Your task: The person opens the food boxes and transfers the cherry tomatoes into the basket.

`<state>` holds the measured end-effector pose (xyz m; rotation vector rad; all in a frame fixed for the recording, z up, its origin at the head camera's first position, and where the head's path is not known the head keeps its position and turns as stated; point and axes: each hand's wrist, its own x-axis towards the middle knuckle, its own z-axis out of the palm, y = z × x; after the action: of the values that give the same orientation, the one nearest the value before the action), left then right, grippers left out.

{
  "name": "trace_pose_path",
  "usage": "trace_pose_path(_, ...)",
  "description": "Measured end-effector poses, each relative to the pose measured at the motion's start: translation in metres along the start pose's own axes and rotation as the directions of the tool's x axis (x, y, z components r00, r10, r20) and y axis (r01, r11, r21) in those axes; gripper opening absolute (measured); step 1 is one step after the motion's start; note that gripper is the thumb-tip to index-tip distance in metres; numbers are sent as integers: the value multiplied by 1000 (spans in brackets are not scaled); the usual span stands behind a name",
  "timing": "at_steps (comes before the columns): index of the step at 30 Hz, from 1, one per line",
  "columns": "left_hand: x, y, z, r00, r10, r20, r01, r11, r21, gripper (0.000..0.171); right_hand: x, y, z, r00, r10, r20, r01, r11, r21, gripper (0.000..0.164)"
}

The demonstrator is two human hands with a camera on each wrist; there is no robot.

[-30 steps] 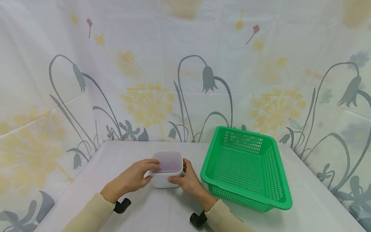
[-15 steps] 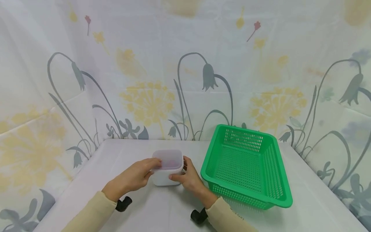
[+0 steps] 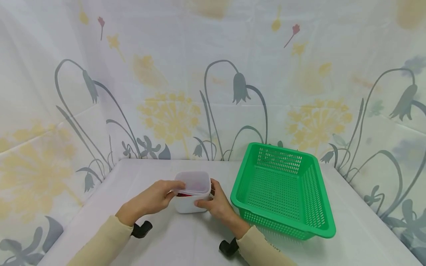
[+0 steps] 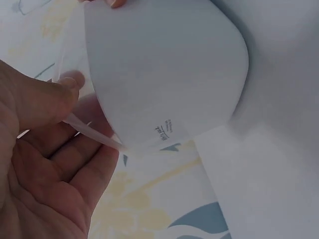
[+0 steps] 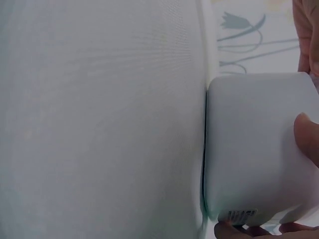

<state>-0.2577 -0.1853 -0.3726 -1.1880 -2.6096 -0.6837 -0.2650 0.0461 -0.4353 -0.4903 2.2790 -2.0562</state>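
A small white plastic food container (image 3: 189, 205) stands on the table, with a translucent lid (image 3: 196, 181) on top. My left hand (image 3: 155, 196) pinches the lid's near left corner between thumb and fingers. That corner is raised off the rim, and something red (image 3: 183, 194) shows in the gap. In the left wrist view the thumb (image 4: 47, 99) lies on the lid's edge, with fingers beneath. My right hand (image 3: 217, 205) holds the container's right side, its thumb (image 5: 306, 137) on the front wall and its other fingers round the far side.
A green perforated plastic basket (image 3: 243, 207) stands on the table just right of my right hand. Behind the white-covered table (image 3: 159, 244) hangs a flower-printed cloth (image 3: 173, 74). Black camera mounts (image 3: 142, 229) sit under both wrists.
The lid's near left corner has risen off the container under my left hand, and red contents now show. My right hand keeps its hold on the container.
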Motion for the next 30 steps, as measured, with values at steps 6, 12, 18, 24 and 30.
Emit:
trace_pose_path(6,-1,0,5,999,26,-36,-24,998,56,33,2,1,-2,1000,3,-2,-3,1000,-9,85)
trace_pose_path(12,7,5,15,996,28,-80,-19,994,108,31,2,3,-2,1000,-9,6,9,1000,-13,85)
trace_pose_path(18,19,10,25,994,70,-80,-59,990,130,31,-1,2,0,999,-24,22,25,999,-20,85)
trace_pose_path(24,24,15,26,981,166,-102,-140,965,221,28,1,1,0,999,-31,21,32,999,-31,84)
trace_pose_path(30,27,14,27,975,167,-144,-141,974,175,21,-1,-2,-2,1000,-16,17,17,999,-39,85)
